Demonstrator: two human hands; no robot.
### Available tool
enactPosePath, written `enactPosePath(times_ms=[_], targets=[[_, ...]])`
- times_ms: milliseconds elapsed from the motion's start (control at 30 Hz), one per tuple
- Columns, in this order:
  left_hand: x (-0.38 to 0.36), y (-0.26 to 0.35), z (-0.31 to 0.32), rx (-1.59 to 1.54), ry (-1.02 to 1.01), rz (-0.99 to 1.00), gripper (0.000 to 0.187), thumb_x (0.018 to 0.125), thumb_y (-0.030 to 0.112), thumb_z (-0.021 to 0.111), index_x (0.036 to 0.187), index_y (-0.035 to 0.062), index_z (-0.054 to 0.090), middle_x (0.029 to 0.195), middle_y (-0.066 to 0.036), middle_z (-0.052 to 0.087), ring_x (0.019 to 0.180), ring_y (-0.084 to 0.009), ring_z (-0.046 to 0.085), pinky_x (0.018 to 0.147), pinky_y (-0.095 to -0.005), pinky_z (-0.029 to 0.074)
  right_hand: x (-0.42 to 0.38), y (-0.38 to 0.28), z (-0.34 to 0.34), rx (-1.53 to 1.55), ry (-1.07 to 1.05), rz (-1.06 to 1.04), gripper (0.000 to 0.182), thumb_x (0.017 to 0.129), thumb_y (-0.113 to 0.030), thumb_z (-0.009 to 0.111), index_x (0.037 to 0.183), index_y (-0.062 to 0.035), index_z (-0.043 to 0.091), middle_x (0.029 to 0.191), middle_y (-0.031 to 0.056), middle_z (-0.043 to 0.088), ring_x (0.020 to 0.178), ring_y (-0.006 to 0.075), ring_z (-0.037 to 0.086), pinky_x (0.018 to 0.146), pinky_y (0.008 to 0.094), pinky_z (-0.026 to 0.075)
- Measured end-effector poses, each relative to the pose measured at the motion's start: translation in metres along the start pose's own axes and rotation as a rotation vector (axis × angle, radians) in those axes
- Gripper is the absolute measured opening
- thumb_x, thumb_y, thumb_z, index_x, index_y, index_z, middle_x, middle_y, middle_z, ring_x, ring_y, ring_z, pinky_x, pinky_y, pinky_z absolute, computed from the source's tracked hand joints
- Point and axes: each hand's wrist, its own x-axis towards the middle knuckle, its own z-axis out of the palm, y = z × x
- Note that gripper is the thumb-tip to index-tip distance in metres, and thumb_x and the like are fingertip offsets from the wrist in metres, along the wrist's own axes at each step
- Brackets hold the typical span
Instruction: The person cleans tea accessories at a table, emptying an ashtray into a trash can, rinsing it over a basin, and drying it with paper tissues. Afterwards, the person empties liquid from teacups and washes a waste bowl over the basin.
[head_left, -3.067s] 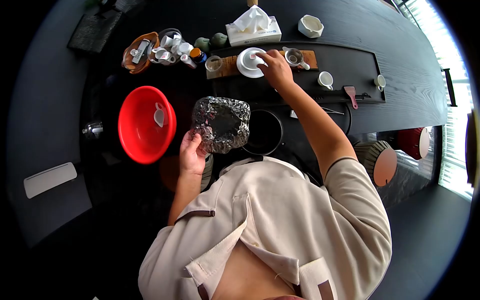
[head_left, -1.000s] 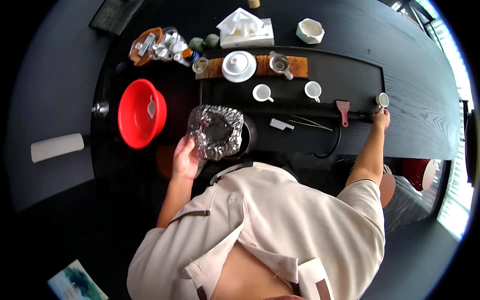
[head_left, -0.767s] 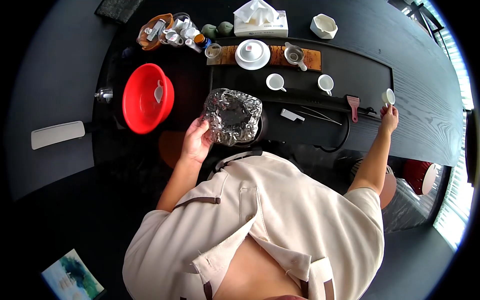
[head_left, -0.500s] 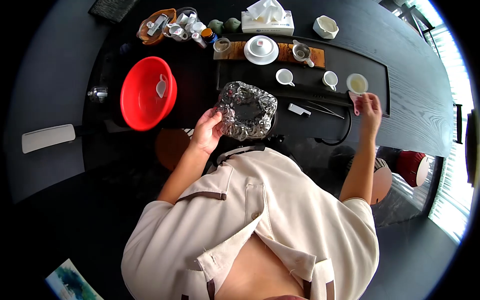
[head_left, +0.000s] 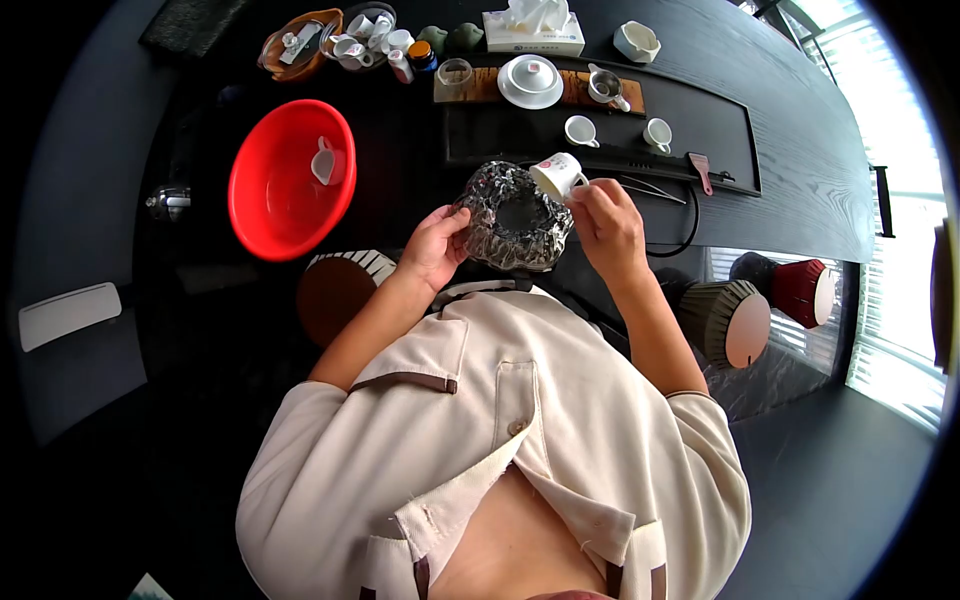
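My left hand (head_left: 436, 243) grips the left rim of a foil-lined bowl (head_left: 516, 216) held in front of my chest. My right hand (head_left: 608, 222) holds a small white teacup (head_left: 557, 175), tipped sideways with its mouth over the bowl's right rim. What is inside the cup is hidden. Behind the bowl lies the long dark tea tray (head_left: 700, 120), with two white cups (head_left: 580, 130) standing on it.
A red basin (head_left: 280, 200) with a white cup in it sits to the left. Farther back are a lidded white bowl on a saucer (head_left: 531, 80), a tissue box (head_left: 533, 22) and a cluster of small cups (head_left: 370, 35). Round stools (head_left: 735, 322) stand at right.
My right hand reached to the tray's far right, picked up a white teacup, carried it left and now tilts it over the foil-lined bowl. My left hand kept holding the bowl.
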Motion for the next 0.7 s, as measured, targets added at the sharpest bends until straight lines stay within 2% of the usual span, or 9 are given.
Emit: enactPosePath(times_ms=[33,100,200,333,400,567,633,700], targets=[[0.000,0.000,-0.003,-0.001,-0.001,-0.004,0.012,0.091,0.015,0.060,0.100,0.0087,0.056,0.091,0.000,0.066,0.078,-0.0093,0.063,0.066,-0.0230,0.051,-0.001,-0.003,0.002,-0.045,-0.010,-0.054,0.015,0.076,-0.003,0.069,0.086,-0.0047,0.058,0.086,0.0107,0.058,0.073,0.0292,0.059,0.063,0.0366,0.050],[0.002,0.001,-0.009,-0.005,-0.034,-0.039,0.014,0.093,0.014,0.055,0.105,0.0060,0.056,0.099,-0.005,0.067,0.088,-0.0147,0.066,0.078,-0.0294,0.055,-0.004,-0.007,0.005,-0.093,-0.019,-0.105,0.017,0.075,-0.003,0.070,0.087,-0.0057,0.058,0.087,0.0102,0.058,0.075,0.0293,0.059,0.064,0.0375,0.050],[0.002,0.002,-0.014,-0.005,-0.065,-0.063,0.014,0.093,0.014,0.056,0.105,0.0061,0.056,0.098,-0.005,0.067,0.088,-0.0145,0.066,0.078,-0.0292,0.055,-0.007,-0.020,0.003,-0.081,-0.091,-0.144,0.021,0.073,-0.002,0.070,0.090,-0.0063,0.059,0.087,0.0094,0.057,0.077,0.0277,0.059,0.066,0.0364,0.051],[-0.001,0.004,-0.007,0.019,-0.080,-0.060,0.015,0.092,0.014,0.057,0.105,0.0061,0.056,0.098,-0.005,0.067,0.086,-0.0136,0.066,0.077,-0.0290,0.055,-0.009,-0.024,0.006,-0.087,-0.075,-0.187,0.023,0.072,-0.001,0.070,0.091,-0.0066,0.059,0.088,0.0092,0.056,0.077,0.0274,0.059,0.067,0.0361,0.051],[-0.007,0.004,0.001,0.074,-0.046,0.009,0.012,0.091,0.015,0.060,0.100,0.0093,0.055,0.090,0.000,0.065,0.078,-0.0099,0.064,0.068,-0.0240,0.053,-0.011,-0.024,0.005,-0.077,-0.050,-0.229,0.024,0.073,-0.001,0.071,0.094,-0.0063,0.060,0.088,0.0108,0.059,0.074,0.0299,0.059,0.064,0.0367,0.050],[-0.002,0.003,-0.001,0.068,-0.049,0.052,0.012,0.091,0.015,0.061,0.100,0.0088,0.055,0.090,0.000,0.065,0.079,-0.0103,0.064,0.068,-0.0242,0.053,-0.017,-0.022,-0.003,-0.086,0.035,-0.187,0.020,0.073,0.000,0.070,0.090,-0.0061,0.061,0.088,0.0106,0.058,0.075,0.0281,0.059,0.064,0.0365,0.050],[0.000,0.004,-0.002,0.049,-0.041,0.049,0.012,0.091,0.015,0.061,0.100,0.0086,0.055,0.090,0.000,0.065,0.079,-0.0104,0.064,0.068,-0.0241,0.054,-0.024,-0.017,-0.007,-0.015,0.140,0.008,0.016,0.075,0.000,0.069,0.087,-0.0051,0.061,0.085,0.0113,0.059,0.070,0.0290,0.059,0.062,0.0357,0.050],[0.002,0.001,-0.005,0.054,-0.067,0.104,0.011,0.091,0.014,0.060,0.100,0.0085,0.055,0.091,-0.002,0.065,0.078,-0.0105,0.064,0.067,-0.0238,0.054,-0.027,-0.011,-0.013,0.002,0.191,0.015,0.014,0.077,0.000,0.069,0.088,-0.0038,0.061,0.084,0.0125,0.061,0.067,0.0285,0.060,0.061,0.0336,0.050]])
